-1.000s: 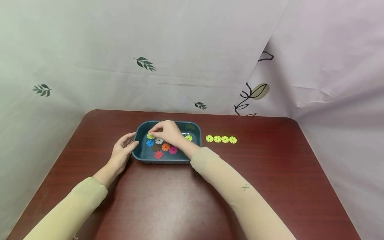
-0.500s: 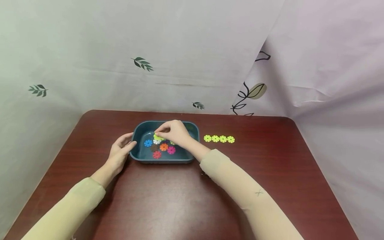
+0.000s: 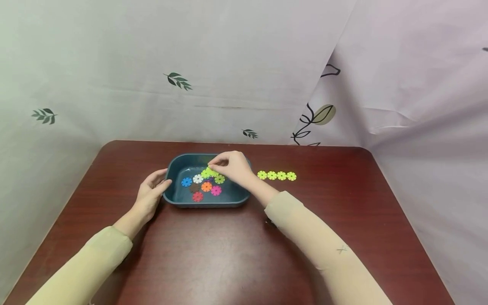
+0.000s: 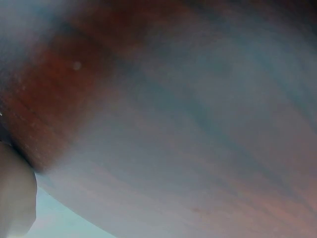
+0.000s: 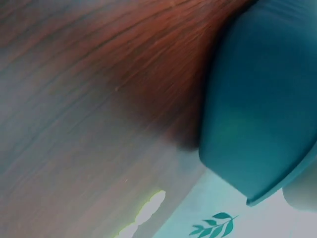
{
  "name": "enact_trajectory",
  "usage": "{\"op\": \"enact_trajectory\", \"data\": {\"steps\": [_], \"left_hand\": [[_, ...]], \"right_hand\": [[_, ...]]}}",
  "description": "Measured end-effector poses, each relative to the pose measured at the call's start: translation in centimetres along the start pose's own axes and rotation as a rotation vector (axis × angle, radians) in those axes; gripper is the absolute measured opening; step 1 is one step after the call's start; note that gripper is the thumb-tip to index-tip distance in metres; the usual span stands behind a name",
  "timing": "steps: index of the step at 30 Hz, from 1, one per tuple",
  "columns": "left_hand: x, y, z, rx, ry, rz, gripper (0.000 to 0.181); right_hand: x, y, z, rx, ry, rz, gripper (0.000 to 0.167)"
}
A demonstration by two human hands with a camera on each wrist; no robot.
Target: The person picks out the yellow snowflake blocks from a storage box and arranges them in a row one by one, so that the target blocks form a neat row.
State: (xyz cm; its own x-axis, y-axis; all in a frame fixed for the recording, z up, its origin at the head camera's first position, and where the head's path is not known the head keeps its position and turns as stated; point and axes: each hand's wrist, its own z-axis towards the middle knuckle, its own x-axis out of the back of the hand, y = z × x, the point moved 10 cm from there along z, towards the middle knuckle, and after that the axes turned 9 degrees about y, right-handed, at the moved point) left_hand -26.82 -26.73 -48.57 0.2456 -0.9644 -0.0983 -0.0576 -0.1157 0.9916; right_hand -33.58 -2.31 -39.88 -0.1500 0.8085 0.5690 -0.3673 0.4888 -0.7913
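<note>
A person's right hand (image 3: 233, 167) works over a dark blue-green tray (image 3: 207, 205) on a red-brown table (image 3: 213, 254), thumb and forefinger pinching what looks like a yellow disc (image 3: 212, 172). That disc is inside the tray's outline, in the right-hand part behind the orange disc (image 3: 206, 184), close against other yellow discs; whether it is lifted clear of them cannot be told. The left hand (image 3: 150, 192) grips the tray's left end, thumb over the rim.

The likeliest mishap, by the look of it, is a slip: the disc is thin and held by the fingertips alone, so a loose pinch could drop it back among the blue disc (image 3: 186, 179), white disc (image 3: 198, 176) and their neighbours. Notched edges crowded this close might also catch and drag a second disc along. The right wrist, passing low over the tray's right end, could knock the rim or brush the row of four yellow discs (image 3: 272, 173) just beyond it.

Being round, the pinched disc has no long axis and points nowhere in particular; its tilt is hard to read behind the fingertips. The tray's long axis runs left to right across the table, and the row lies nearly the same way, leading off from the tray's right end.
</note>
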Motion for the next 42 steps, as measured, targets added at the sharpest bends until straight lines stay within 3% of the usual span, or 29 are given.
{"op": "enact_trajectory", "data": {"steps": [16,42], "left_hand": [[-0.2,0.1,0.0,0.001,-0.010,-0.008,0.029],[-0.1,0.0,0.1,0.003,-0.007,-0.011,0.029]], "right_hand": [[4.2,1.8,0.0,-0.014,0.107,0.054,0.011],[12.2,9.1,-3.0,-0.157,0.343,0.101,0.014]]}}
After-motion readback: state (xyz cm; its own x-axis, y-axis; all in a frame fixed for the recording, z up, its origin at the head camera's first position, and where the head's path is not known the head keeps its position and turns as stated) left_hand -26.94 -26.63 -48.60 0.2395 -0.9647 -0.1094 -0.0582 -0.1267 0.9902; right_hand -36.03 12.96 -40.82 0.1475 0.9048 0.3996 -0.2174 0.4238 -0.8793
